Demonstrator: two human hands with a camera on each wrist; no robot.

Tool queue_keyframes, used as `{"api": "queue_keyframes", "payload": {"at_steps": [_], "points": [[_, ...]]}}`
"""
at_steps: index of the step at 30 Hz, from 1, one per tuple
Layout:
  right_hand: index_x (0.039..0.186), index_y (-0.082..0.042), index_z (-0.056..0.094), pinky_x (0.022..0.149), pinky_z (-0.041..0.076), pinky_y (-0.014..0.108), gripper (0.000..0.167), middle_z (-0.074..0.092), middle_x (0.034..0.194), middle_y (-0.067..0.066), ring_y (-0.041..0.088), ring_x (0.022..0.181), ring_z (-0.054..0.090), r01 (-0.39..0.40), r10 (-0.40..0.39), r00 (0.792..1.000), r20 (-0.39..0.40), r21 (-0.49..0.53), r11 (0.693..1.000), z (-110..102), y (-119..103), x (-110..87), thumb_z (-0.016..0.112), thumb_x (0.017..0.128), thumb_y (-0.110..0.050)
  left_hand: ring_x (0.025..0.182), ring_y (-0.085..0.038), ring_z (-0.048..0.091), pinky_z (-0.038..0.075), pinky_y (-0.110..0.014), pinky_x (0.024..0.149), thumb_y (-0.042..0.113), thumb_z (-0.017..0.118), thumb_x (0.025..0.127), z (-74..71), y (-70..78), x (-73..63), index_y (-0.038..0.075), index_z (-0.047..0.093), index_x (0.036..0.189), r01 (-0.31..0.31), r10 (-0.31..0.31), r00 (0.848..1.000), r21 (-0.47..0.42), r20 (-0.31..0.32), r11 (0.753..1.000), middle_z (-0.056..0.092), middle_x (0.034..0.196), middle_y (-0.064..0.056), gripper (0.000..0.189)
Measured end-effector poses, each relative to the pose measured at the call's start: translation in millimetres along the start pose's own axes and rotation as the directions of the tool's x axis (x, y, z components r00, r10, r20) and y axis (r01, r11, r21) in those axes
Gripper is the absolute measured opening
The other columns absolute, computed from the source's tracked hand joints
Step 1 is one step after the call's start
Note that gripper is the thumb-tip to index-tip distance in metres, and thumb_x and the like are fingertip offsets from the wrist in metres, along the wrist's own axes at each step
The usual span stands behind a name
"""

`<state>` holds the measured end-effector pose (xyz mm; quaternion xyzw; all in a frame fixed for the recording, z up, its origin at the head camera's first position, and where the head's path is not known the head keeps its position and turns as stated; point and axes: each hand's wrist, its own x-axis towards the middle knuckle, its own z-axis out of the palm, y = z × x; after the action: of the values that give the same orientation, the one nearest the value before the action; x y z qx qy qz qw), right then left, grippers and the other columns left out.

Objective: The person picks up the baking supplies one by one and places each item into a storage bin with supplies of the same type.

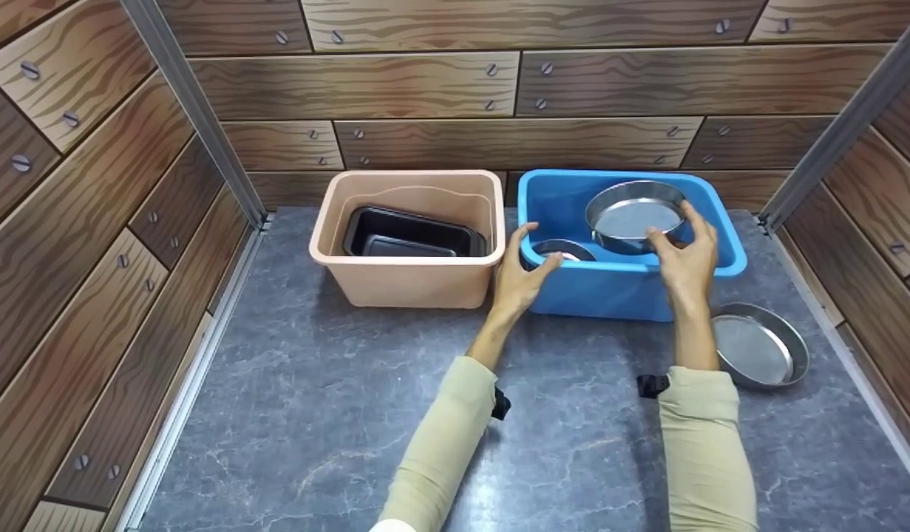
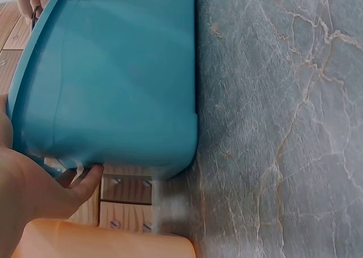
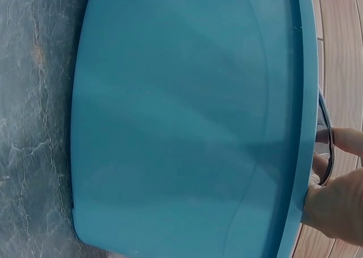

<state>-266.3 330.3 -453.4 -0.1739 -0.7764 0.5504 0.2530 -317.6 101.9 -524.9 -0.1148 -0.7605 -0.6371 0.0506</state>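
Note:
My right hand (image 1: 687, 266) pinches the near right edge of a round metal cake pan (image 1: 636, 218), which is held at the mouth of a blue plastic bin (image 1: 610, 292). In the right wrist view the pan's rim (image 3: 329, 156) shows between thumb and fingers, just past the bin's edge. My left hand (image 1: 520, 277) grips the bin's front left corner, thumb and fingers spread around the rim. Inside the bin near that corner lies another round pan (image 1: 565, 250), partly hidden by the front wall. In the left wrist view the fingers (image 2: 85, 187) bend against the bin's side.
Left of the blue bin stands a peach bin (image 1: 410, 284) with a black loaf pan (image 1: 418, 233) inside. Another round cake pan (image 1: 761, 347) lies on the grey marbled table (image 1: 336, 414) by my right forearm. Wood-patterned panels (image 1: 425, 85) enclose the back and sides.

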Motion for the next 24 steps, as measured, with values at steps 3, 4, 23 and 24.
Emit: {"api": "queue_keyframes", "payload": {"at_steps": [3, 4, 23, 24], "points": [[0.160, -0.020, 0.043, 0.095, 0.049, 0.026, 0.068, 0.040, 0.156, 0.010, 0.019, 0.116, 0.052, -0.004, 0.004, 1.000, 0.001, -0.007, 1.000, -0.5, 1.6, -0.8, 0.072, 0.098, -0.021, 0.137, -0.015, 0.049, 0.040, -0.041, 0.114, 0.046, 0.080, 0.089, 0.2, -0.6, -0.6, 0.029, 0.050, 0.151, -0.010, 0.010, 1.000, -0.001, 0.002, 1.000, 0.048, 0.157, 0.006, 0.071], [0.160, -0.020, 0.043, 0.094, 0.049, 0.026, 0.068, 0.040, 0.156, 0.010, 0.018, 0.115, 0.052, -0.003, 0.003, 1.000, 0.002, -0.002, 1.000, -0.5, 1.8, -1.1, 0.072, 0.098, -0.021, 0.137, -0.015, 0.050, 0.040, -0.041, 0.114, 0.046, 0.080, 0.089, 0.3, -0.9, -0.6, 0.028, 0.050, 0.151, -0.014, 0.014, 1.000, -0.001, 0.001, 1.000, 0.049, 0.157, 0.006, 0.071], [0.153, -0.015, 0.054, 0.104, 0.045, 0.029, 0.066, 0.046, 0.153, 0.013, 0.021, 0.132, 0.046, 0.058, -0.060, 0.998, -0.023, -0.052, 0.997, 4.4, 1.8, -1.9, 0.079, 0.091, -0.017, 0.138, -0.016, 0.048, 0.039, -0.041, 0.115, 0.041, 0.081, 0.090, 0.7, -0.8, -0.4, 0.033, 0.052, 0.149, 0.008, -0.008, 1.000, -0.004, -0.004, 1.000, 0.049, 0.157, 0.007, 0.067], [0.152, -0.016, 0.054, 0.100, 0.045, 0.027, 0.066, 0.046, 0.153, 0.013, 0.021, 0.128, 0.048, 0.064, -0.065, 0.998, -0.021, -0.061, 0.996, 4.6, 2.2, -1.7, 0.080, 0.092, -0.018, 0.138, -0.015, 0.048, 0.039, -0.041, 0.115, 0.041, 0.080, 0.090, 0.6, -1.0, -0.2, 0.034, 0.051, 0.149, 0.006, -0.006, 1.000, -0.003, -0.002, 1.000, 0.048, 0.158, 0.007, 0.067]]}}
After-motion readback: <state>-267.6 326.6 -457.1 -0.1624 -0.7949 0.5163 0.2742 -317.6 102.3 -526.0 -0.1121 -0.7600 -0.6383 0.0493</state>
